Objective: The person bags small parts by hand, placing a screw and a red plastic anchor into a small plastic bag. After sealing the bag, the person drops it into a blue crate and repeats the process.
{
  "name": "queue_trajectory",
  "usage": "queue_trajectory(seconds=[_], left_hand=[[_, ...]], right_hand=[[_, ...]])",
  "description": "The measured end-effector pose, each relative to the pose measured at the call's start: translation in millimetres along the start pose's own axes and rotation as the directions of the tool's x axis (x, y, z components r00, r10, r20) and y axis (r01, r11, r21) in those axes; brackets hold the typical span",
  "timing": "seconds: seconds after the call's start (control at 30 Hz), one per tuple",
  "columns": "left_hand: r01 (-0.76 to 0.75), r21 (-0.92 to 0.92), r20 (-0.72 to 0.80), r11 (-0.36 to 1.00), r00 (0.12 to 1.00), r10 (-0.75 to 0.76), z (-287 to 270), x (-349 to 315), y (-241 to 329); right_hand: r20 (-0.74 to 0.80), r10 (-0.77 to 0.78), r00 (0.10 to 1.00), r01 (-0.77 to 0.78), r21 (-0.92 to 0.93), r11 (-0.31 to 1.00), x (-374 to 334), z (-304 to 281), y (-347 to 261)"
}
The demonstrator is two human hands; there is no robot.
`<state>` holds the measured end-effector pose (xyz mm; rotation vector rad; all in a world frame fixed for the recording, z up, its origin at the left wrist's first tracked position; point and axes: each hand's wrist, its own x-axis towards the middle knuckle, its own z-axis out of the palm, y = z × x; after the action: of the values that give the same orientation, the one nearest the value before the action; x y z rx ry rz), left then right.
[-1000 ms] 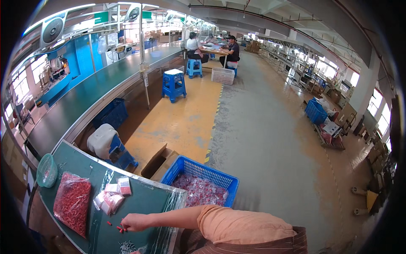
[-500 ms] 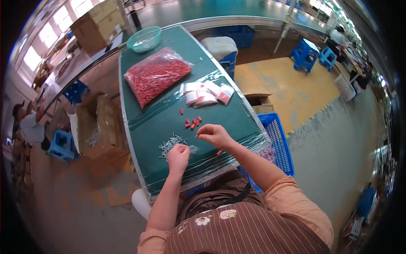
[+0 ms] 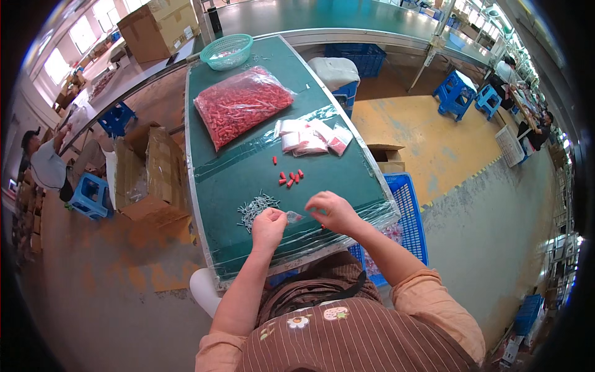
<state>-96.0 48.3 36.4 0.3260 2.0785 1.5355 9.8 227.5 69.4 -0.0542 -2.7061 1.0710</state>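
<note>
Since the earlier frame, your right hand (image 3: 338, 212) has drawn back from the loose red plugs (image 3: 290, 183) to the right of the small clear bag (image 3: 294, 217). That bag looks thin, crinkled and glossy, with a reddish tint inside; it is over the green tabletop (image 3: 229, 177), pinched between your left hand's (image 3: 269, 227) thumb and fingers. Your right fingers are curled and close together; whether they hold anything, I cannot tell. Beside your left hand lie grey screw-like pieces (image 3: 254, 211); farther off, filled flat packets (image 3: 310, 137) and a bulging bag of red plugs (image 3: 242, 105).
</note>
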Motion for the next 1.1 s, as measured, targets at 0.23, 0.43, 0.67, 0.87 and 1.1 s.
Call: queue_trajectory(seconds=[0.23,0.43,0.67,0.87,1.1], left_hand=[[0.162,-0.037,0.021,0.986,0.987,-0.161,-8.2,2.8,11.5],[0.063,0.032,-0.017,0.997,0.998,-0.063,-2.4,-0.5,7.6],[0.012,0.000,0.070,1.000,0.997,-0.012,7.2,-13.5,19.4],[-0.029,0.050,0.107,0.998,0.994,0.024,5.0,-16.9,18.6],[0.088,-0.219,0.436,0.972,0.900,0.017,-9.3,-31.6,34.8]], right_hand=[[0.240,0.053,0.969,0.024,-0.308,0.951,-31.0,11.7,21.0],[-0.022,0.076,0.997,-0.072,0.157,0.985,-8.5,3.9,-12.7],[-0.071,-0.154,0.986,0.157,0.043,0.987,9.3,8.3,-33.7],[-0.018,-0.321,0.947,0.305,-0.272,0.913,4.3,-3.3,-46.5],[0.132,-0.102,0.986,0.110,-0.054,0.992,5.2,-13.2,-35.5]])
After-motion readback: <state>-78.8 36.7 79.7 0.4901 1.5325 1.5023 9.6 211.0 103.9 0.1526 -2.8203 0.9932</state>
